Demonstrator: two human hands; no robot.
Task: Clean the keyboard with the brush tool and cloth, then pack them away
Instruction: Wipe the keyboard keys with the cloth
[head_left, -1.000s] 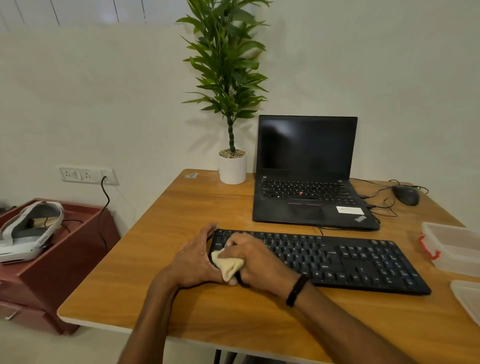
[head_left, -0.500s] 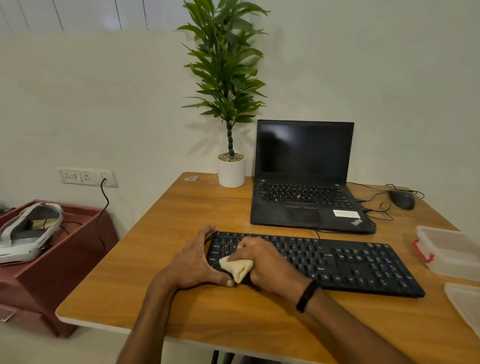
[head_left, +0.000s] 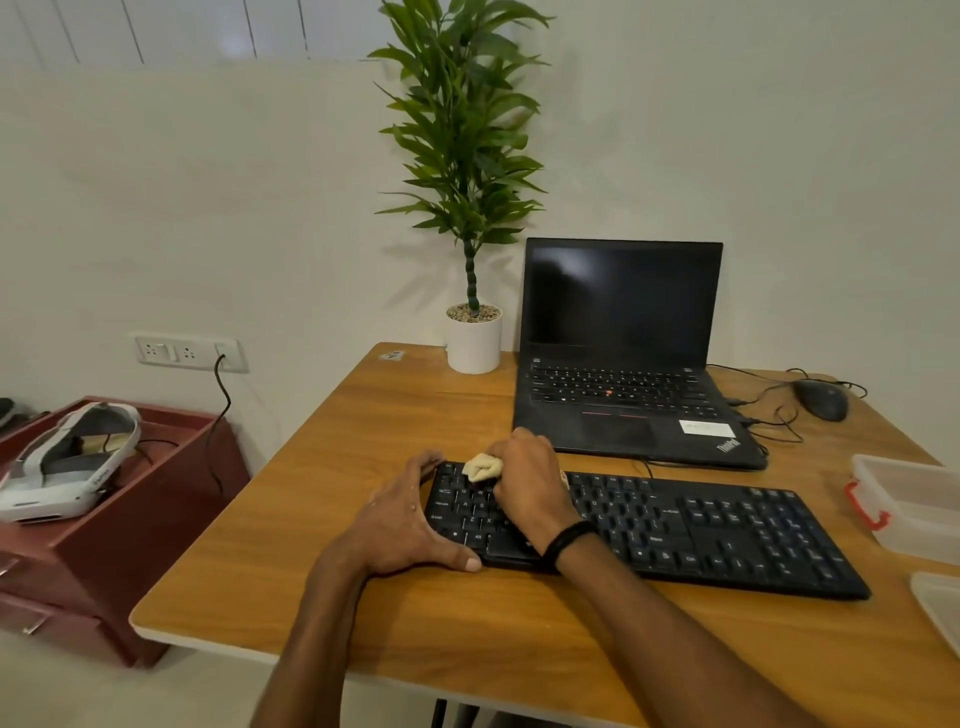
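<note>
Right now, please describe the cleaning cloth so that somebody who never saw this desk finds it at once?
On the wooden desk, find the black keyboard in front of the laptop. At its far left corner the right hand grips a bunched cloth against the keys. It is pale yellow, the only light thing among black keys.

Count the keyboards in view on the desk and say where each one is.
2. A separate black keyboard lies near the front of the desk; the other is built into the open laptop behind it. No others show.
</note>
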